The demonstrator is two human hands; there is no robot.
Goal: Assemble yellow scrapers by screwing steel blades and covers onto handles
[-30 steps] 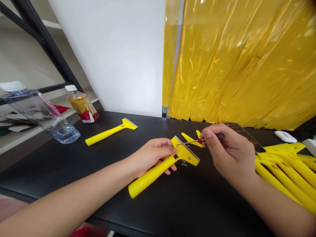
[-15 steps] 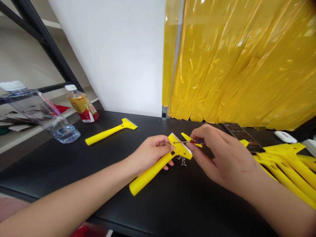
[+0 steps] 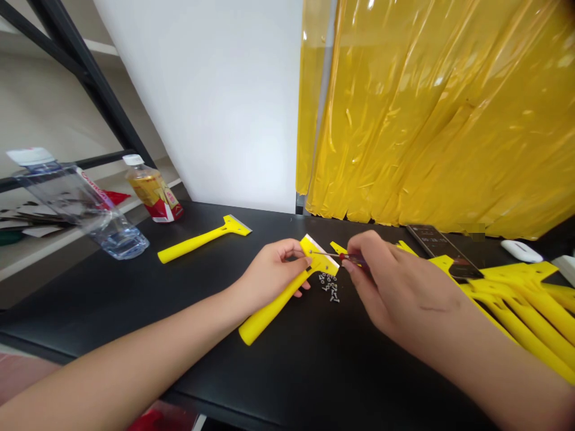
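Note:
My left hand (image 3: 274, 269) is closed around the neck of a yellow scraper (image 3: 272, 306) with a metal blade along its head. In my right hand (image 3: 386, 281) is a small screwdriver (image 3: 344, 257) with a dark red handle. Its tip touches the scraper's head by the upper screw; a second screw shows lower on the head. Small loose screws and nuts (image 3: 331, 287) lie on the black table (image 3: 287, 377) just beyond the scraper. Partly hidden behind my right hand is a loose yellow head piece (image 3: 338, 247).
Another bladed scraper (image 3: 197, 240) lies at the left. Several yellow scraper handles (image 3: 525, 305) are piled at the right, near a phone (image 3: 442, 248) and a white case (image 3: 521, 251). A clear bottle (image 3: 108, 221) and a drink bottle (image 3: 155, 191) stand at the back left.
The scraper in my left hand has tilted and shifted slightly up and left, with the screwdriver following it. More of the loose screws and nuts show now.

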